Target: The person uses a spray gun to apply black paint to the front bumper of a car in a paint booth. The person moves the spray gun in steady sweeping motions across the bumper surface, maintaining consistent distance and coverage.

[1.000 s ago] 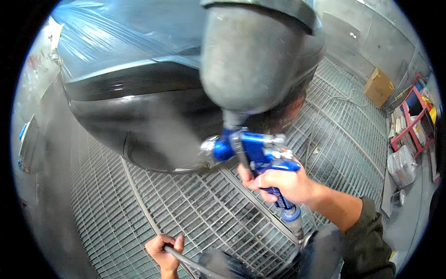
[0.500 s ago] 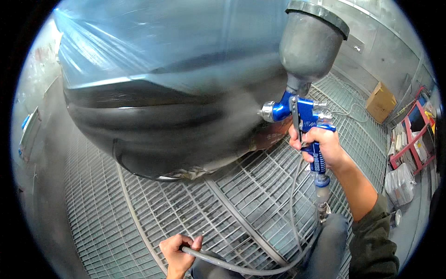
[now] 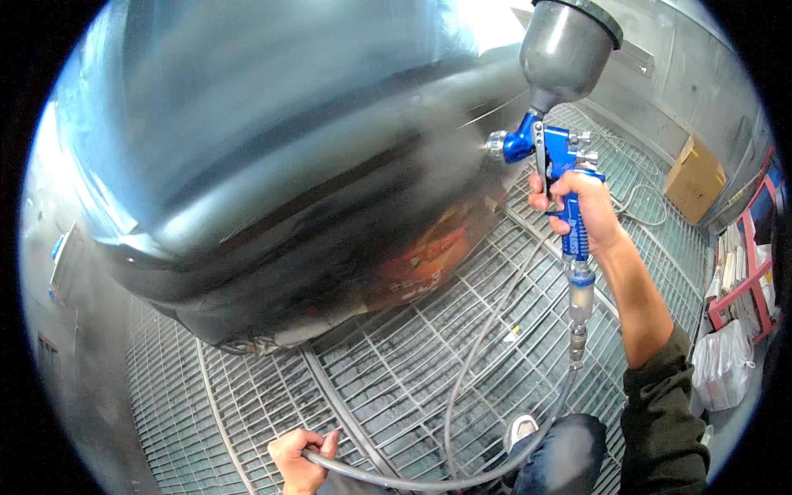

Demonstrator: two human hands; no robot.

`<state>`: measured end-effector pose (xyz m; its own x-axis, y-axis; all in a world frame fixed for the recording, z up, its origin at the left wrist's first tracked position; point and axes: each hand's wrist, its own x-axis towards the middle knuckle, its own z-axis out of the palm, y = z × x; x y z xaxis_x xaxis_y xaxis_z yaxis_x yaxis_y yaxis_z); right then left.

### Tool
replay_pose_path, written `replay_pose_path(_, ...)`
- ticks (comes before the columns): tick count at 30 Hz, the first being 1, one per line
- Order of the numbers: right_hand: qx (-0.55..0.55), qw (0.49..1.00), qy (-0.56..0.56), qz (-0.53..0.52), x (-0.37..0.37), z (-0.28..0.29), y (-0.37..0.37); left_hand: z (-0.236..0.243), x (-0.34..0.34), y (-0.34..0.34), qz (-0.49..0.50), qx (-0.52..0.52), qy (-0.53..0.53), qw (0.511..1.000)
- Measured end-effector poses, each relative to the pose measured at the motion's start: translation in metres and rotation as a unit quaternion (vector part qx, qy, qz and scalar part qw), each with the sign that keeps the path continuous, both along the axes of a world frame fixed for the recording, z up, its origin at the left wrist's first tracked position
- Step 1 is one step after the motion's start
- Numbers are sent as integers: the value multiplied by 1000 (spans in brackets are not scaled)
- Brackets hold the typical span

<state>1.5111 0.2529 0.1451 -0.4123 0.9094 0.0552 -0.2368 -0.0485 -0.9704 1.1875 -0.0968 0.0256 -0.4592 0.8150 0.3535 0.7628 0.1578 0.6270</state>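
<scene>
Grey metal walls (image 3: pixel 693 74) enclose our work area, above a grey metal floor grating (image 3: pixel 396 346). Ahead of us: a dark, curved vehicle end (image 3: pixel 330 214), its upper part under translucent blue plastic film (image 3: pixel 313 91); a red-orange patch (image 3: pixel 427 260) shows near the lower edge. At right: a red metal rack (image 3: pixel 741 294), a brown cardboard box (image 3: pixel 695 180), a white translucent plastic bag (image 3: pixel 723 367).

Our blue metal spray gun with a rounded grey cup (image 3: pixel 561 148) is at upper right of view, near the vehicle end, not touching it. A grey flexible hose (image 3: pixel 412 483) curves up to its lower fitting. Our right hand (image 3: pixel 590 206) is wrapped around the handle; how far the trigger is drawn, we cannot tell. Our left hand (image 3: pixel 301 458) grips the hose, well apart from the gun.

Step in hand (judged): coating the dark surface, given the pale haze before the silver nozzle (image 3: pixel 496 147). Next move calls for a steady sweep at even standoff, hose held off the surface.

Orientation: nozzle points left, toward the vehicle end; long axis, cup to fitting, stands nearly upright in view.
</scene>
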Motion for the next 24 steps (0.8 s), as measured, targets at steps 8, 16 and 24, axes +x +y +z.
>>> replay_pose_path(8, 32, 999, 3, -41, 95, -22, 118, -14, 74, 64, -19, -52, 44, 997)
replay_pose_path(16, 107, 979, -29, -171, 151, -50, 216, -3, 130, 100, -88, -112, 37, 989)
replay_pose_path(24, 140, 916, -15, -375, 126, -162, 245, -14, 154, 104, -95, -65, 96, 989)
